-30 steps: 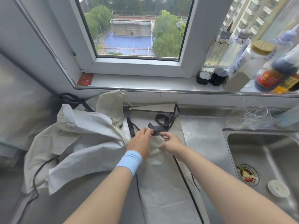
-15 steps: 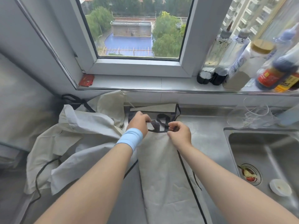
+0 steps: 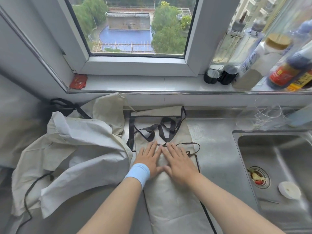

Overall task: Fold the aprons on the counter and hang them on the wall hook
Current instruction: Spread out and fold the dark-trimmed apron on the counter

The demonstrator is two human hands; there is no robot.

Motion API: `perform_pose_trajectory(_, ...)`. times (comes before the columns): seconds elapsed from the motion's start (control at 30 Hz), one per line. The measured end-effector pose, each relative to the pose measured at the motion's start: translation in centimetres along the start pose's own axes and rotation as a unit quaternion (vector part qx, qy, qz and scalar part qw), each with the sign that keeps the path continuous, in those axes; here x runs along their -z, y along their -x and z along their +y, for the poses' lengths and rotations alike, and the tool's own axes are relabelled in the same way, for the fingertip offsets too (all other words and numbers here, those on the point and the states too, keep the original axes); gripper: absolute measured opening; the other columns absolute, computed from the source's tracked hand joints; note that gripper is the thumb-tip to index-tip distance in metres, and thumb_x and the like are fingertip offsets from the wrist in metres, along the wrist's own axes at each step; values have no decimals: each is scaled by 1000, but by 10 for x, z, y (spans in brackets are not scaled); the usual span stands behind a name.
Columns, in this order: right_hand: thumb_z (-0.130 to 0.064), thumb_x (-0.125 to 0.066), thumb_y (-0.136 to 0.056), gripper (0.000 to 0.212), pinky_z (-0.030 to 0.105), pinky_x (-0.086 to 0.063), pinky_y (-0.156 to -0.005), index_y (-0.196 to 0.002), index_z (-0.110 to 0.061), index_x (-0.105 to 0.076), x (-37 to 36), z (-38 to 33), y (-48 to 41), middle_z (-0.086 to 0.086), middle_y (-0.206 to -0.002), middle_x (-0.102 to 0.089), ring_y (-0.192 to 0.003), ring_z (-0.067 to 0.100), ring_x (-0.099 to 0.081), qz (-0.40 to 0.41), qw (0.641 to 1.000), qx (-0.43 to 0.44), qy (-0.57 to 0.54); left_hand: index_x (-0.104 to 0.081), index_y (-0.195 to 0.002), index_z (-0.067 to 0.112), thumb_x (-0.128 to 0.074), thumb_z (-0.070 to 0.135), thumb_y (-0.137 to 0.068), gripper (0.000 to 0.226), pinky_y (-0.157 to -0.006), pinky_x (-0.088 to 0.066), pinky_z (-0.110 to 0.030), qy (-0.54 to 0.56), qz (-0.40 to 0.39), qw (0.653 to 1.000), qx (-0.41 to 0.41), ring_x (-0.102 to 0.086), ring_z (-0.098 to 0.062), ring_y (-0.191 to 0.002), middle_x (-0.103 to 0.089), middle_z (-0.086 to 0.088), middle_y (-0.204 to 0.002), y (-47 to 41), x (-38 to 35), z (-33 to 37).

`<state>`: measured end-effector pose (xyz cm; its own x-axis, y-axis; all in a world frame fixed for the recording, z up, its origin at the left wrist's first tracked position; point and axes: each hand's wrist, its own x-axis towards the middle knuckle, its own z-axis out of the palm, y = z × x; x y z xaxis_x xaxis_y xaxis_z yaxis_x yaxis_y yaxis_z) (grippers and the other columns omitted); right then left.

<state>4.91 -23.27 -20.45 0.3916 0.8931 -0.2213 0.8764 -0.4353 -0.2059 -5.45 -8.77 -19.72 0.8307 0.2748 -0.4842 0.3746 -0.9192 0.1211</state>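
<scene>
1. Both hands pinched the black straps (image 3: 162, 130) a moment ago; now left hand (image 3: 148, 157) and right hand (image 3: 179, 162) lie flat, fingers straight, holding nothing, pressing the folded apron (image 3: 172, 200) on the counter (image 3: 216, 149).
2. Red label on the sauce bottle (image 3: 285, 73): unreadable.

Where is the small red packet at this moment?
In the head view, the red packet lies at the left end of the windowsill, above the crumpled apron.

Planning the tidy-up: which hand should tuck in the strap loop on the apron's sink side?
Probably the right hand: it lies flat beside that strap loop; the left hand is farther.
</scene>
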Motion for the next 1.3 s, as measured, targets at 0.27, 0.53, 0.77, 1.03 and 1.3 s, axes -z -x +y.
perform_pose_trajectory(0.27, -60, -31, -93, 72, 45, -16, -112, -148, -15, -42, -18, 12, 3, 12, -155, -36, -144, 29, -33, 18, 997, -12, 80, -10, -154, 18, -40, 59, -93, 80, -119, -8, -44, -48, 106, 993, 2, -1, -28, -149, 2, -5, -162, 16, -4, 9)
perform_pose_trajectory(0.53, -25, -42, -88, 66, 46, -25, -114, -152, -18, -25, 10, 5, 44, 15, -162, -12, -148, 35, -12, 95, 971, -214, -47, -33, -140, 27, -48, 56, -82, 66, -108, -25, -38, 6, 157, 988, 6, -29, -24, -133, -30, 1, -145, 73, -28, 38)
perform_pose_trajectory(0.77, -5, -46, -82, 40, 34, -28, -80, -112, -26, -59, 32, 36, 54, -2, -112, -65, -106, 25, -49, 44, 991, -106, 61, -15, -149, 33, -60, 48, -81, 83, -116, -19, -46, 49, 6, 995, 83, -12, -24, -145, -12, -1, -157, 83, -25, 66)
perform_pose_trajectory(1.03, -7, -52, -82, 22, 27, -36, -67, -85, -19, -70, 23, 41, 92, 4, -93, -57, -90, 29, -59, -20, 990, -108, -83, -49, -134, 33, -53, 5, -86, 56, -81, -43, -33, 73, 44, 994, -74, -57, -26, -110, -43, 7, -138, 71, 4, 123)
perform_pose_trajectory(1.3, -6, -57, -79, 27, 31, -51, -79, -93, -19, -75, 18, 61, 110, -2, -91, -63, -90, 20, -60, 27, 968, -150, -198, -49, -128, 16, -48, 8, -91, 37, -75, -36, -33, 39, -35, 993, -106, -56, -34, -109, -42, -8, -132, 58, 5, 157)
